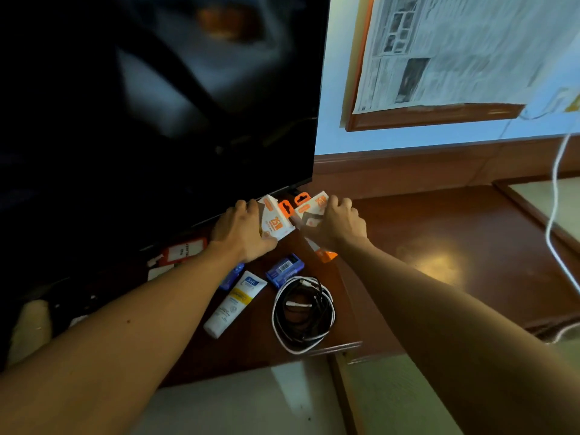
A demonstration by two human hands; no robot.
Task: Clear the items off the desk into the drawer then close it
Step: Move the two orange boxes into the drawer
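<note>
My left hand (243,229) grips a white and orange box (276,219) at the back of the dark wooden desk (439,246), just under the screen's lower edge. My right hand (337,226) grips a second white and orange box (309,204) beside it. An orange and white pack (324,254) shows below my right wrist. Nearer to me lie a blue box (285,270), a white tube with a yellow band (233,304), and a coil of black and white cables (303,313). Another blue item (230,277) is partly hidden under my left forearm.
A large black screen (157,105) fills the upper left and overhangs the desk. Red and white cards (182,249) lie under it. A white cable (555,196) hangs at the right. A framed board with newspaper (455,58) is on the wall. Pale floor (251,403) shows below the desk edge.
</note>
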